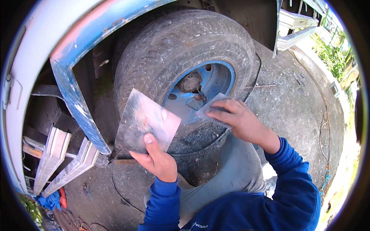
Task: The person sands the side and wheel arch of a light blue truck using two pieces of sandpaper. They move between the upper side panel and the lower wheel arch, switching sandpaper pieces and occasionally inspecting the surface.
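Before one scuffed, treaded tire (154, 57) on one round blue wheel (222, 81), the left hand (161, 163) pinches one flat, squarish, smeared plate (135, 115) at its lower edge; the right hand (246, 122) grips one smaller, thin, greyish rectangular sheet (208, 106).

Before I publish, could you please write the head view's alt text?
The left hand holds a smeared grey-and-pink rectangular plate; the right hand grips a smaller greyish sheet near a dusty dark tyre on a blue metal wheel.
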A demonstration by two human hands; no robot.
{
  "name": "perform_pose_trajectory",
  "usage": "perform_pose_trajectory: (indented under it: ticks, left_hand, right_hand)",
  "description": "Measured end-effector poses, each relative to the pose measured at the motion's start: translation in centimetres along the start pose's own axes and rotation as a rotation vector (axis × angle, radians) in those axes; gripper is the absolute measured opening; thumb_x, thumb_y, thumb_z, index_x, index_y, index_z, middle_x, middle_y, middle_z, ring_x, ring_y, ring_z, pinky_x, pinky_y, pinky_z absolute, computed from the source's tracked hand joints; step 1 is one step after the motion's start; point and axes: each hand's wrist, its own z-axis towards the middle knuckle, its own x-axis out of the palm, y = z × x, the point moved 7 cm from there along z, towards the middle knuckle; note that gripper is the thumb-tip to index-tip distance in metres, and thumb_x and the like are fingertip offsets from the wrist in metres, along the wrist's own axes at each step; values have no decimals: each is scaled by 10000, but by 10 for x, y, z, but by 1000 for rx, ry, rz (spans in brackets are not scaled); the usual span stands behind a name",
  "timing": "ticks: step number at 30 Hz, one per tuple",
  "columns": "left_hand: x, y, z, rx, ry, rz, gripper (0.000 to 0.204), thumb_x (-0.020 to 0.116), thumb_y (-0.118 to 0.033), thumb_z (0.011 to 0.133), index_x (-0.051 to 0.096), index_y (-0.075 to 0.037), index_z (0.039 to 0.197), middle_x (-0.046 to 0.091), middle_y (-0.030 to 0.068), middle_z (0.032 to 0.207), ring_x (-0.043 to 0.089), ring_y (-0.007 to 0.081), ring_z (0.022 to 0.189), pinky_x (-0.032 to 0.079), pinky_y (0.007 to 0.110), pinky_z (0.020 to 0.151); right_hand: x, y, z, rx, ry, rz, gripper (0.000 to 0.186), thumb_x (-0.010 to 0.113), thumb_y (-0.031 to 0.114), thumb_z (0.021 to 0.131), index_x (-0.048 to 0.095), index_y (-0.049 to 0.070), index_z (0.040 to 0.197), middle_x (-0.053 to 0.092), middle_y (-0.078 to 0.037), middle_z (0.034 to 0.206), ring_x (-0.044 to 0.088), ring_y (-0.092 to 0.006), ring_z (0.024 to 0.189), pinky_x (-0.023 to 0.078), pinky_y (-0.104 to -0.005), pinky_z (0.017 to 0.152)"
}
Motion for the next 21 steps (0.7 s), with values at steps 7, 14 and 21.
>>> perform_pose_trajectory:
  ticks: [7,14,21]
  left_hand:
    - [2,16,-13,-108,128,108,523,576,-219,1070,365,67,1454,531,188,1411,546,226,1246,419,365,1087]
    - [-6,21,-8,-145,142,139,584,556,-262,1080,322,38,1524,508,178,1448,532,218,1265,410,362,1097]
    - [-3,20,-7,-116,174,169,553,555,-255,1082,344,43,1497,523,169,1430,532,219,1256,411,356,1087]
  right_hand:
    - [-176,-22,66,-237,-770,-524,550,548,-190,813,626,59,1298,590,-160,1327,568,-353,1248,439,-387,1066]
    - [-190,-39,122,-202,-718,-826,508,552,7,845,597,128,1336,576,-107,1285,532,-336,1208,414,-451,979]
    - [-195,-51,132,-211,-720,-847,516,558,9,847,589,125,1349,575,-115,1292,536,-333,1194,423,-453,963]
